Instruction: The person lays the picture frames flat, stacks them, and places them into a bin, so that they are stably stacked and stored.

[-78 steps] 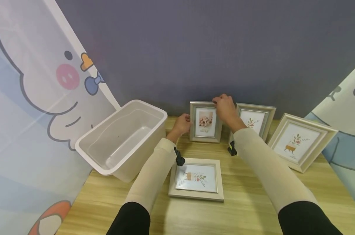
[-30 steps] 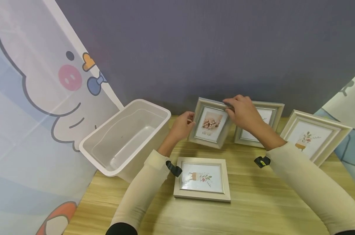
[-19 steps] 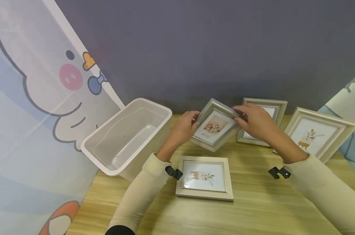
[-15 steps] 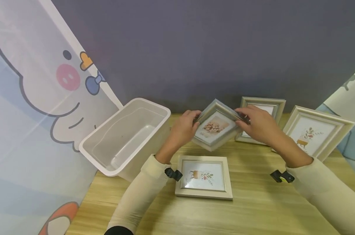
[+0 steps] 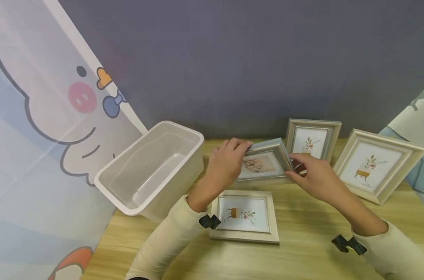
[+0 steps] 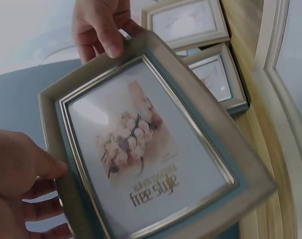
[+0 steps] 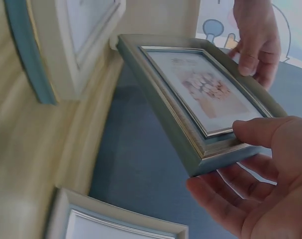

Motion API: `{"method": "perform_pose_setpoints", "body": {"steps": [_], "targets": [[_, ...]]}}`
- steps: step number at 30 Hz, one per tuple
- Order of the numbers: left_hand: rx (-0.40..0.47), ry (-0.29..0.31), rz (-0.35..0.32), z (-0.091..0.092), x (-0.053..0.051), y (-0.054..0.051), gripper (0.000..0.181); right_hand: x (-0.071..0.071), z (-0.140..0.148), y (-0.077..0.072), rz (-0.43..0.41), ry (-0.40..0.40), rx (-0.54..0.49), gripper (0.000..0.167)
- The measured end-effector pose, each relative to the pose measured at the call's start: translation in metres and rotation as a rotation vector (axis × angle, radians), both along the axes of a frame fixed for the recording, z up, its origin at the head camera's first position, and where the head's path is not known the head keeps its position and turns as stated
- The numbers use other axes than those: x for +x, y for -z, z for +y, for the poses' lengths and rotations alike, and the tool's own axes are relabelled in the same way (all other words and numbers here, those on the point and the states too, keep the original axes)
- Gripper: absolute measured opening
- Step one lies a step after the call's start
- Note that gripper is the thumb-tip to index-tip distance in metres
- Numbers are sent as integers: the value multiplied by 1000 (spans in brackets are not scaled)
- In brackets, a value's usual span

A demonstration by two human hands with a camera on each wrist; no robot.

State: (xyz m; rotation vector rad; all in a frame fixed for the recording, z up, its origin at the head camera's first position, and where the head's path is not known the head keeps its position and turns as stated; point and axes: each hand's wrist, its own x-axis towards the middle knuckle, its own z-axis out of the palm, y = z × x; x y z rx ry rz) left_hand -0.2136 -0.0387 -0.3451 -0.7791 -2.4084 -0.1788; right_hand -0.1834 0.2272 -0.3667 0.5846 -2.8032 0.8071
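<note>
Currently holding flower-photo frame (image 5: pixel 262 165) above counter (image 5: pixel 299 256), mid-picture, pinched in curled fingers of left hand (image 5: pixel 226 163) and right hand (image 5: pixel 314 177); lifted, apparently not yet placed, with silver frame (image 5: pixel 309 138) and cream frame (image 5: pixel 367 165) standing at right, flat frame (image 5: pixel 245 214) at lower centre; tipped flatter, turned further sideways than moments ago
</note>
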Motion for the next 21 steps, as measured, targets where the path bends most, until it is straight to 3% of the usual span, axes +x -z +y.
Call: {"method": "perform_pose_setpoints", "body": {"steps": [6, 11, 16, 21], "targets": [[-47, 9, -14, 6, 10, 4, 41, 7, 1, 20, 21, -1, -72, 41], [-68, 11, 36, 9, 11, 4, 37, 8, 2, 31, 62, -2, -124, 35], [-49, 32, 86, 10, 12, 8, 36, 10, 3, 41, 119, -4, -158, 35], [-12, 36, 77, 7, 15, 10, 28, 16, 4, 49, 109, 12, -188, 39]]}}
